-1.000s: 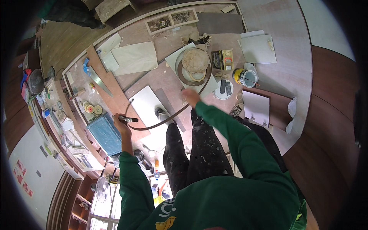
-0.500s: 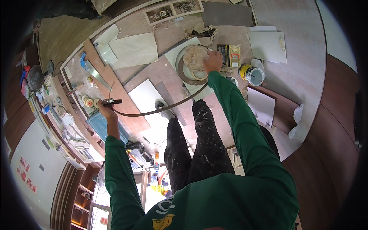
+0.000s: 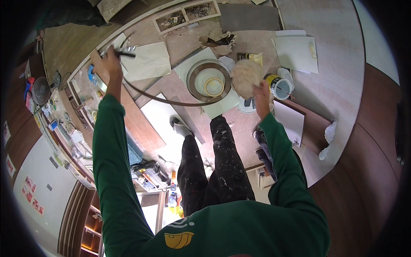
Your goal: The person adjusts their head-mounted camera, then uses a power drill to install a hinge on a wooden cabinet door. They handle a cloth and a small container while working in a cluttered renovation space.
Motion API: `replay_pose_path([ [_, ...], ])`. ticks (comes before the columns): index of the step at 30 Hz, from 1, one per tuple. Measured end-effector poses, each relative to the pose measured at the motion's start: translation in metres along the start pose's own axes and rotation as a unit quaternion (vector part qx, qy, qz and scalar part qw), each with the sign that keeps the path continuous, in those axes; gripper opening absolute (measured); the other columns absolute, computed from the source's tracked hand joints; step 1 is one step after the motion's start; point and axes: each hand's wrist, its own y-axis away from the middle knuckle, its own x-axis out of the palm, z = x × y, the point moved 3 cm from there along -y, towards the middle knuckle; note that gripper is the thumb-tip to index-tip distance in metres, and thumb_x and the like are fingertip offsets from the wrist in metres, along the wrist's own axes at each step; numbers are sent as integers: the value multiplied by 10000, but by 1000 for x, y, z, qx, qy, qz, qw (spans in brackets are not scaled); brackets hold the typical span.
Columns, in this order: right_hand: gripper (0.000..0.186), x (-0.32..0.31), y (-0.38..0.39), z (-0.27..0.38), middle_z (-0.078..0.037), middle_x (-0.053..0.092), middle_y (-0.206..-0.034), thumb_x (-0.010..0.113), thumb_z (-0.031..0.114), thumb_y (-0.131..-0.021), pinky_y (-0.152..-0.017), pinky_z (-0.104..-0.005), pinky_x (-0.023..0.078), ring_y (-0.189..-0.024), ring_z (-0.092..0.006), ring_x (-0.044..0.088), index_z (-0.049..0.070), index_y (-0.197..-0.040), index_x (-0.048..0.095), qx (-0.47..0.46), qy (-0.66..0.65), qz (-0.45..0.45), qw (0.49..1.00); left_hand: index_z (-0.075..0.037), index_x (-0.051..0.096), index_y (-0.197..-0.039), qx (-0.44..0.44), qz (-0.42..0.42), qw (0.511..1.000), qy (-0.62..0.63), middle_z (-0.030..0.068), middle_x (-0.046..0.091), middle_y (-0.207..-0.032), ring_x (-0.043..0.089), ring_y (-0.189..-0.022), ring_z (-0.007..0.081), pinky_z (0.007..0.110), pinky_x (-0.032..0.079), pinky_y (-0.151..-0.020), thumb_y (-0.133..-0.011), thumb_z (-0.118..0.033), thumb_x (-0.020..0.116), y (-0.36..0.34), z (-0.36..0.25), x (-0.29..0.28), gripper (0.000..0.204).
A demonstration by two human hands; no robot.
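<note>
My left hand is up at the far left, fingers closed around a small black-handled tool. A long brown flexible strip curves from near this hand to a brown ring-shaped coil on a pale square board. Inside the coil sits a yellowish tape roll. My right hand grips the near right edge of a round, crumpled beige bundle, blurred by motion. The bundle is just right of the coil, covering part of a dark box.
An open yellow-black can stands to the right. A handsaw's blue handle is at the left. A divided wooden tray with small hardware lies at the far edge. Another person's shoes show near my right sleeve.
My right hand has lifted the beige bundle out of the coil and moved it right, uncovering the tape roll. My left hand has moved farther away with the tool, and the strip has shifted along.
</note>
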Motion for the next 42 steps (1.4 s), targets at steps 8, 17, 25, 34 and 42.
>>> replay_pose_path([
  [8,533,-54,96,0,-106,545,-1285,541,29,-814,-1070,-330,374,-1205,-206,525,0,-1335,432,149,-151,22,977,23,676,-784,155,4,988,-5,41,627,-714,515,-623,126,311,432,-590,-852,-329,711,-17,-65,189,361],
  [17,403,77,62,-18,-113,683,-873,555,377,-949,-764,-334,486,-786,-232,611,-6,-975,681,112,-17,265,958,-16,585,-722,167,209,962,58,12,527,-642,464,-588,115,337,388,-538,-909,-272,667,69,-89,323,327],
  [25,691,232,-77,59,-190,711,-991,640,648,-791,-885,-417,515,-969,-362,677,29,-1096,672,-46,326,166,930,4,588,-737,191,266,942,70,29,547,-636,487,-595,116,337,404,-549,-910,-252,663,102,-112,342,319],
  [34,327,270,-159,60,-170,670,-1083,581,299,-910,-900,-419,484,-1037,-318,633,50,-1116,635,-323,263,330,847,4,600,-754,261,284,923,7,116,571,-624,530,-582,217,407,426,-581,-857,-288,669,134,-148,319,317],
  [42,317,209,-254,-17,-155,662,-1057,551,214,-951,-891,-377,502,-1006,-255,636,18,-1194,602,-193,87,316,925,19,667,-798,271,272,923,-21,56,621,-672,521,-612,135,317,437,-578,-851,-264,690,152,-106,249,289],
])
